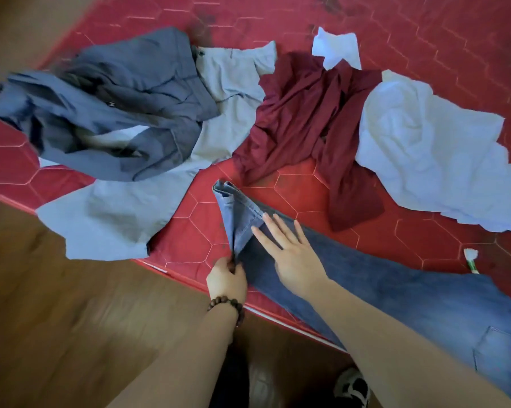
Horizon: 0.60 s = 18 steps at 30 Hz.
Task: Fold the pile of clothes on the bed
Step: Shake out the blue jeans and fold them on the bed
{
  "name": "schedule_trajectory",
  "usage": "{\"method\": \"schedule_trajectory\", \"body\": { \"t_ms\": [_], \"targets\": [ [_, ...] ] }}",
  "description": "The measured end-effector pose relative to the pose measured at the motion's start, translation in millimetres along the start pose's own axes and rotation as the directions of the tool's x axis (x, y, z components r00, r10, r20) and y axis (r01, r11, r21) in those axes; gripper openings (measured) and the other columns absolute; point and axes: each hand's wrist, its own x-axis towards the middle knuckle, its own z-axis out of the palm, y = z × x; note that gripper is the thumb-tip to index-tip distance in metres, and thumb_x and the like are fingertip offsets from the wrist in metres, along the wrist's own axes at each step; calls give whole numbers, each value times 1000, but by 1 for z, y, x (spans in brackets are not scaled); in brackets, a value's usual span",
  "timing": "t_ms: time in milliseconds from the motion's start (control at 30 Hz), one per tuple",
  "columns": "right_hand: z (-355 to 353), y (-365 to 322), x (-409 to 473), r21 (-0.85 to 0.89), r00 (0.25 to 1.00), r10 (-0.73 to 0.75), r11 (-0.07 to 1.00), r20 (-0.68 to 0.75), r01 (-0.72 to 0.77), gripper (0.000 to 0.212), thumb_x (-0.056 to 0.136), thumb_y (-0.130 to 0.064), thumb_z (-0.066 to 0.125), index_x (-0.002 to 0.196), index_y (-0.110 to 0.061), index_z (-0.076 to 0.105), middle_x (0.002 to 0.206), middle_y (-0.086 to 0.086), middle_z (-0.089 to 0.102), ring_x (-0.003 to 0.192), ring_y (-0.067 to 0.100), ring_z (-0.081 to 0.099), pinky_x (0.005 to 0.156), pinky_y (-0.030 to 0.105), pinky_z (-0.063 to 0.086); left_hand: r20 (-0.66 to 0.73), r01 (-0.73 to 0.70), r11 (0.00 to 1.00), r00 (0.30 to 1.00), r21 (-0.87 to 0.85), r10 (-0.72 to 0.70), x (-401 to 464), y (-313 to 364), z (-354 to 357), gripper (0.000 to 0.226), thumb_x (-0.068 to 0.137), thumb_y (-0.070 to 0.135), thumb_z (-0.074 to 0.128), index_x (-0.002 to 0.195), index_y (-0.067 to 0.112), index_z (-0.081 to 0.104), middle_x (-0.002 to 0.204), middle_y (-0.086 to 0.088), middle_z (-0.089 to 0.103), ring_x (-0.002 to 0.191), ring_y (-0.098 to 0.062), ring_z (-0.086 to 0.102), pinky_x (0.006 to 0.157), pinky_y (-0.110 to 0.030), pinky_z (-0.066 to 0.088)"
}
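Jeans (380, 278) on bed (307, 198) (red quilted), left hand (226, 279) pinching folded hem, right hand (292, 251) flat, fingers (273, 228) straight, on leg

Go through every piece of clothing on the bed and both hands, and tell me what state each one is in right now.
jeans: laid out flat, leg end turned up
maroon garment: crumpled, unfolded
white garment: rumpled, unfolded
dark blue shirt: heaped, unfolded
light grey garment: spread, overhanging the bed edge
left hand: pinching the jeans' hem
right hand: flat on the jeans

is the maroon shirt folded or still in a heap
Unfolded: the crumpled maroon cloth shirt lies bunched in creases on the red quilted mattress.
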Motion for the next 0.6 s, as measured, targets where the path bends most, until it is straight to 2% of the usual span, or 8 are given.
{"method": "schedule_trajectory", "body": {
  "t_ms": [67, 167, 300, 367, 433, 500, 567, 600],
  "targets": [
    [9, 5, -7, -12, 996, 45, 999, 83, -44, 92, 75, -7, 71, 151, -24, 22, 160, 7, 14, 147, 26, 14, 114, 54, 21, -28, 5, 999, 1000, -53, -6, 5, -2, -2, 15, 89, 19, 59, 95, 5, 59, 84, -8, 62, 91, -35, 60, 68, -28, 34],
    [14, 11, -5, -46, 986, 66, 997, 154, -60, 74, 85, -22, 66, 149, -22, 29, 159, 8, 13, 146, 27, 16, 114, 55, 23, -115, 19, 988, 993, -155, -37, 12, 10, -8, 26, 87, 14, 61, 110, 5, 55, 92, -8, 64, 95, -32, 60, 73, -26, 36],
    [15, 6, 13, 4, 954, 41, 999, 296, -44, 63, 101, -30, 39, 153, -26, 4, 160, 4, -11, 147, 23, -11, 119, 50, 3, -200, -17, 958, 979, -287, -42, 29, 18, -16, 47, 86, 8, 55, 130, 12, 40, 98, -7, 63, 93, -30, 61, 71, -28, 39],
    [11, -3, 24, 39, 948, 18, 999, 319, -32, 61, 102, -32, 34, 152, -28, 0, 160, 4, -14, 147, 22, -14, 119, 48, -2, -242, -47, 957, 970, -288, -25, 38, 15, -19, 53, 86, 11, 57, 134, 16, 36, 107, -13, 61, 96, -32, 59, 74, -32, 43],
    [9, -12, 35, 65, 943, -23, 998, 331, 2, 59, 102, -32, 35, 152, -30, 4, 159, 4, -16, 147, 22, -15, 118, 48, -5, -258, -42, 973, 966, -228, -19, 46, 12, -22, 40, 88, 15, 60, 123, 5, 42, 111, -19, 56, 98, -34, 56, 76, -32, 41],
    [10, -17, 45, 70, 945, -31, 998, 325, 9, 58, 102, -32, 36, 152, -30, 8, 159, 4, -18, 147, 22, -16, 118, 48, -5, -247, -19, 984, 969, -175, -25, 54, 11, -27, 29, 89, 20, 62, 103, -2, 49, 109, -18, 51, 90, -31, 52, 75, -28, 35],
    [10, -16, 54, 97, 966, 35, 993, 257, -61, 57, 101, -29, 39, 152, -28, 15, 160, 6, -12, 148, 24, -9, 118, 47, -2, -218, -11, 991, 976, -135, -19, 65, 9, -33, 28, 88, 26, 63, 93, -1, 53, 111, -15, 47, 89, -27, 50, 78, -27, 38],
    [9, -13, 58, 126, 974, 93, 985, 206, -121, 56, 100, -27, 42, 151, -24, 20, 161, 8, -2, 148, 26, 0, 119, 46, 4, -205, -17, 993, 979, -114, -7, 72, 7, -36, 30, 87, 28, 63, 91, 0, 55, 113, -13, 45, 94, -28, 51, 81, -28, 41]
  ]
}}
